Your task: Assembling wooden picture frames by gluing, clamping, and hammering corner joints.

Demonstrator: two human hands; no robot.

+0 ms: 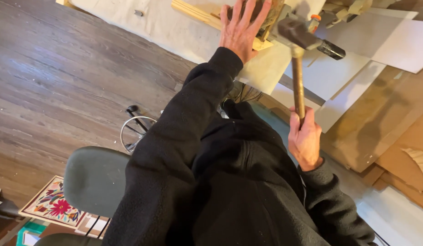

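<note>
My left hand (241, 28) lies flat with fingers spread on a wooden frame (195, 12) at the top of the view, pressing on something brownish under the palm. My right hand (305, 136) grips the wooden handle of a hammer (298, 84) near its lower end. The dark metal hammer head (307, 38) hovers just right of my left hand, over the frame's corner. Both arms wear black fleece sleeves.
White and grey boards (357, 64) and brown cardboard sheets (394, 114) cover the bench on the right. A pale cloth (156, 23) lies under the frame. A grey stool seat (95, 180) stands lower left on the wood floor, beside a floral embroidered piece (51, 205).
</note>
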